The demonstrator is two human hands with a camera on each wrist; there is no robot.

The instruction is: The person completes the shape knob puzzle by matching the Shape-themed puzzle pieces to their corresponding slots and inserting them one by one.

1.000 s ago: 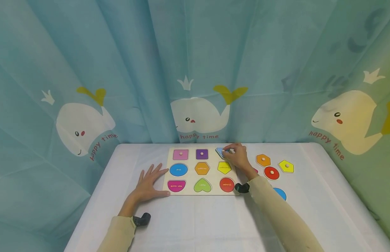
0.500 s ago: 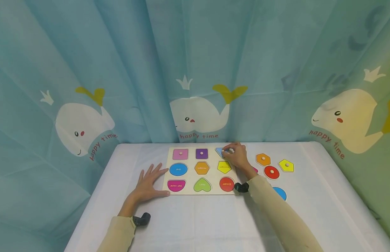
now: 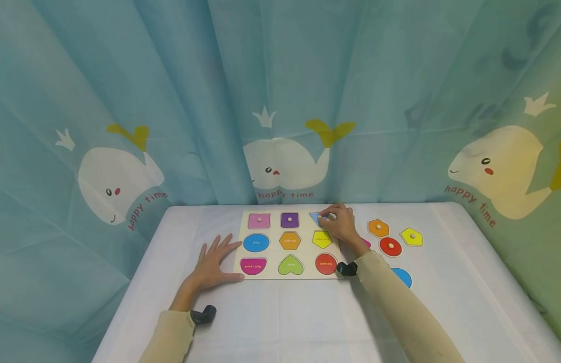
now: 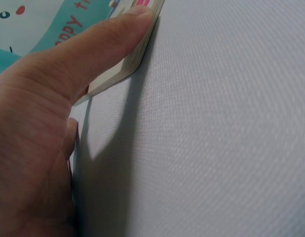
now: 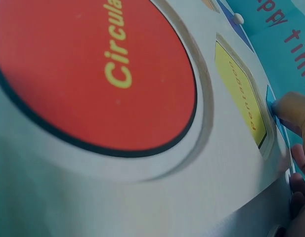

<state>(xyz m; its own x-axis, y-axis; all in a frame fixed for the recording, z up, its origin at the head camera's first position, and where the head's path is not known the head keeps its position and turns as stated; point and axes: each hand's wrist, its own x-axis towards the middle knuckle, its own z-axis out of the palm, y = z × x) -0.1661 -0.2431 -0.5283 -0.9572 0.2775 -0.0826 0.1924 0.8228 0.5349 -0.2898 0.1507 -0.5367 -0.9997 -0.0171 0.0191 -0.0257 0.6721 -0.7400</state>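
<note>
Flatter on the board point(image 3: 272, 272) than a second ago, the triangle point(image 3: 314, 217) lies at its far right corner, near the table's point(image 3: 280, 317) far edge, pinched by the right hand point(image 3: 343, 226), while the left hand point(image 3: 211, 267), fingers spread, touches the near left corner.

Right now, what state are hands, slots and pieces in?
Left hand: spread, touching board
Right hand: pinching blue triangle
Blue triangle: seating unclear
Pink piece: seated
Purple piece: seated
Oval slot: unfilled
Hexagon slot: unfilled
Pentagon slot: unfilled
Half-round slot: unfilled
Heart slot: unfilled
Circular slot: unfilled
Orange hexagon: loose
Red circle: loose
Yellow pentagon: loose
Blue piece: loose, partly hidden
Magenta piece: mostly hidden
</note>
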